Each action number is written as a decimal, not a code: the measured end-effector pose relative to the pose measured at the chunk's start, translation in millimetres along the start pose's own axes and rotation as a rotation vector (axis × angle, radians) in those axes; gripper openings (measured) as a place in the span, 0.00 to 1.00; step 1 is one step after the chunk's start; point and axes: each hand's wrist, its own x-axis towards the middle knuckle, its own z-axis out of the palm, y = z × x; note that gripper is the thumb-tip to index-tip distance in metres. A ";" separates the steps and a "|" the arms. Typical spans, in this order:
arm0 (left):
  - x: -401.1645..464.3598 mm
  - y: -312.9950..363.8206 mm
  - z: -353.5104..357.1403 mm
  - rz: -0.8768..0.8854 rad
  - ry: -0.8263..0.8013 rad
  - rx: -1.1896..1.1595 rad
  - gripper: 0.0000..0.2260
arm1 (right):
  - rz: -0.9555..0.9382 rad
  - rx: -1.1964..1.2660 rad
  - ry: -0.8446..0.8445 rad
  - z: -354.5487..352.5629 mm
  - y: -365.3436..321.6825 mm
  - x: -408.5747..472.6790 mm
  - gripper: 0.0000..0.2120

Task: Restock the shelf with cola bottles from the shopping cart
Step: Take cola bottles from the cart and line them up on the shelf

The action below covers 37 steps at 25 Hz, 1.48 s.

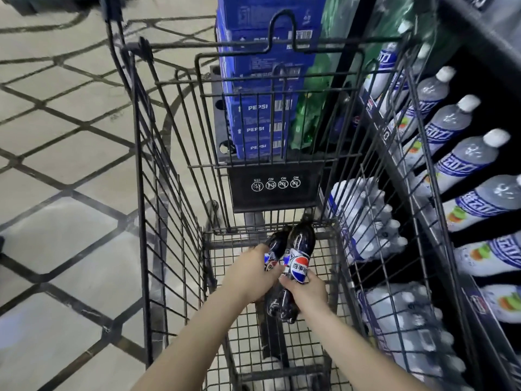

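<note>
Shopping cart (169,193), basket floor, six o'clock: two cola bottles (298,249) lying flat, left hand (251,275) and right hand (306,289) each clamped on one, likely for lifting to the shelf (451,153) at three o'clock.

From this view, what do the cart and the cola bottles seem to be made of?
Cart: apparently metal wire with a dark, matte coating; thin rods form an open grid. Cola bottles: likely clear glossy plastic holding dark liquid; highlights glint on them, and printed labels wrap them.

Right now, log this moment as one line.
left hand: holds cola bottle | right hand: holds second cola bottle | in shopping cart
</note>
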 end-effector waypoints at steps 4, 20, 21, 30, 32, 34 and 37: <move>-12.9 17.2 -5.7 -0.108 -0.051 -0.307 0.32 | -0.118 -0.067 -0.073 -13.5 -30.0 -54.7 0.14; -38.1 -26.5 -45.6 -0.168 0.076 -0.625 0.12 | -0.177 -0.149 -0.480 -0.4 -57.5 -91.6 0.19; -37.0 -30.4 -48.2 -0.165 0.077 -0.625 0.12 | -0.139 -0.136 -0.453 3.2 -58.4 -77.8 0.16; -28.9 -34.9 -60.1 -0.150 0.113 -0.685 0.12 | 0.258 -0.097 -0.155 64.1 -40.8 42.8 0.24; -25.6 -34.9 -62.2 -0.128 0.124 -0.651 0.10 | 0.294 -0.082 -0.124 78.9 -36.4 55.2 0.24; -22.7 -33.6 -64.6 -0.127 0.154 -0.622 0.09 | 0.300 -0.079 -0.055 90.2 -33.0 61.6 0.24; -18.9 -34.6 -66.5 -0.159 0.181 -0.636 0.09 | 0.296 0.021 0.011 101.2 -37.5 71.2 0.23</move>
